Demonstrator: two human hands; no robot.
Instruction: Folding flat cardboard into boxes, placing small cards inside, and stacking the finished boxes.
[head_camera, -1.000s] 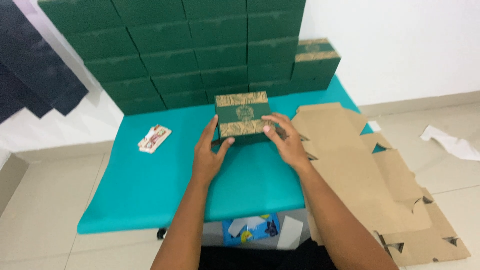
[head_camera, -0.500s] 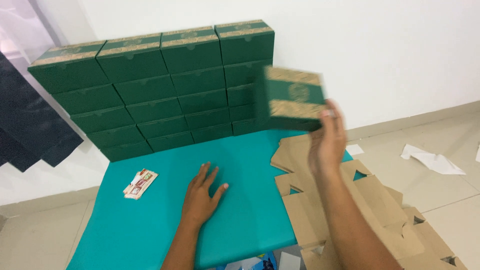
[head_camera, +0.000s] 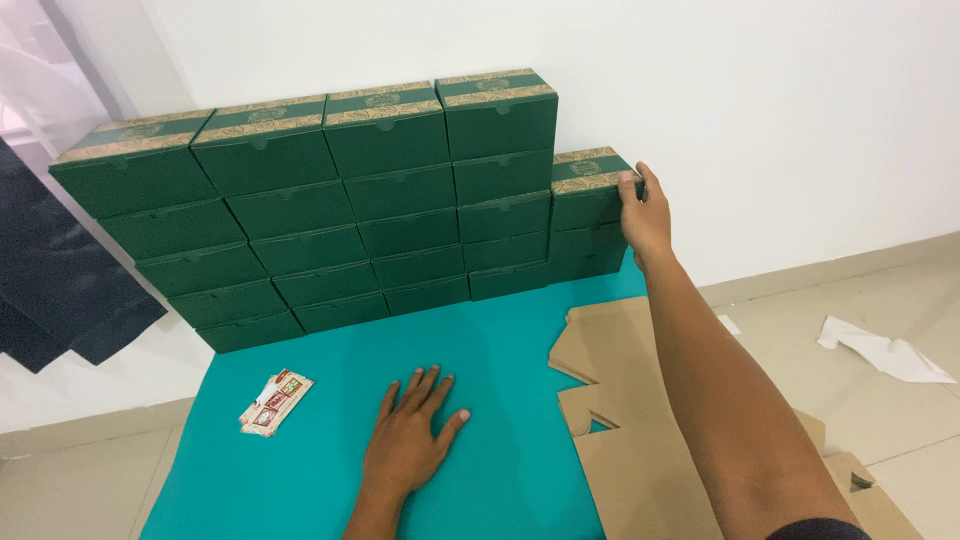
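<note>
1. The right hand (head_camera: 645, 215) grips the right end of a green box (head_camera: 590, 185) sitting on top of the shortest column of the box stack (head_camera: 330, 200), against the wall (head_camera: 760, 110).
2. The left hand (head_camera: 408, 440) lies flat and spread on the teal desk (head_camera: 500, 340), holding nothing.
3. Judged risk: a sideways push could skew that column, since smooth card slides on card.
4. A box set off-square might overhang the desk's right edge.
5. Boxes are rigid, rectangular, matte green with gold-patterned lids; brown flat cardboard sheets (head_camera: 640, 440) look stiff and notched; a small packet (head_camera: 272, 402) lies near the desk's left side.
</note>
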